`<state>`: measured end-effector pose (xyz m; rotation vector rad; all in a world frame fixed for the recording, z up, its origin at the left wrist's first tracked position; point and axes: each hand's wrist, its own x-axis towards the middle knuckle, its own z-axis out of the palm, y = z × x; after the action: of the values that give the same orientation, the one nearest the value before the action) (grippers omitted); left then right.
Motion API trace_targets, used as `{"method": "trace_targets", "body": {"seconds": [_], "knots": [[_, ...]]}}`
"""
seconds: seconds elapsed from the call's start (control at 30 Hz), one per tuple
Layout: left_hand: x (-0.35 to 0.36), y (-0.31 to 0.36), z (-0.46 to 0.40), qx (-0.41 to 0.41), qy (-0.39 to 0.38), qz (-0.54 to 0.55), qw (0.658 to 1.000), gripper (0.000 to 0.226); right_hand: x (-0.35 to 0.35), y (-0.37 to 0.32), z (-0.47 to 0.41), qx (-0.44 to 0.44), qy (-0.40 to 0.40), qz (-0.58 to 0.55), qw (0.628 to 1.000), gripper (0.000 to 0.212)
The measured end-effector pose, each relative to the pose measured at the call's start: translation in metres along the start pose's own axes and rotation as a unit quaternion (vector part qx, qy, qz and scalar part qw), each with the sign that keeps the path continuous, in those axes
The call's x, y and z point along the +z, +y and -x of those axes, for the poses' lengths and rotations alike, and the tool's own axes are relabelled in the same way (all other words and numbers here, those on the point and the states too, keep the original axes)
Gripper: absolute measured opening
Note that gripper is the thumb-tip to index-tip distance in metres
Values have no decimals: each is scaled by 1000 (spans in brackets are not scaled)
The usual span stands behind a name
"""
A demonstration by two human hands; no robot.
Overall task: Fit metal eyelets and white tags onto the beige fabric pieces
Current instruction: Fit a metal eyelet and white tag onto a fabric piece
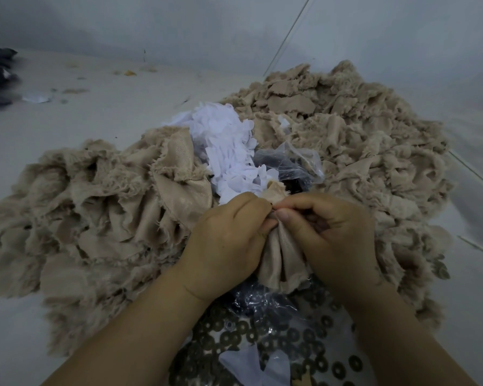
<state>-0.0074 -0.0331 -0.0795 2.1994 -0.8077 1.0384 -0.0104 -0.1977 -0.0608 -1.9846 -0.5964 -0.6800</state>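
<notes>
Two bare hands meet at the centre, both pinching one frayed beige fabric piece [280, 254]. The left hand [229, 240] and the right hand [332, 232] curl their fingers around its bunched top edge, thumbs touching. Heaps of beige fabric pieces [346, 140] surround them on a pale surface [95, 112]. A pile of small white tags [226, 146] lies just behind the hands. Dark metal ring eyelets [290, 344] lie scattered below the wrists, beside crumpled clear plastic bags [293, 160].
</notes>
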Motion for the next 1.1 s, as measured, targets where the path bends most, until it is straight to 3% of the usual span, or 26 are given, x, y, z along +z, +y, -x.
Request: {"method": "trace_targets", "body": {"seconds": [0.07,0.13,0.2,0.27,0.37,0.6,0.7,0.87,1.0,1.1], "knots": [[0,-4,-2,19,24,1,1000,17,-2,-2,-1,47,47,-8,998,7],[-2,-10,-1,52,50,-2,997,16,-5,1,-2,120,79,9,990,23],[-2,-14,2,71,51,1,996,20,-9,6,-4,204,55,2,977,52],[-2,-14,4,75,43,12,996,18,-10,7,-6,334,4,-91,938,69],[-1,-7,3,82,49,11,995,17,-10,7,-5,468,-98,-193,857,70],[-5,1,0,30,76,93,992,22,-8,3,-8,482,-116,-511,703,30],[-5,-1,0,-50,85,163,982,26,-8,-2,-10,488,-117,-507,701,44],[1,5,-2,-239,34,228,943,40,-6,-9,-7,474,-135,-485,722,58],[0,10,-5,-218,19,269,938,25,-5,-8,-4,463,-132,-477,735,48],[-1,10,-5,-207,11,279,938,20,-4,-2,-3,468,-73,-421,774,53]]}}
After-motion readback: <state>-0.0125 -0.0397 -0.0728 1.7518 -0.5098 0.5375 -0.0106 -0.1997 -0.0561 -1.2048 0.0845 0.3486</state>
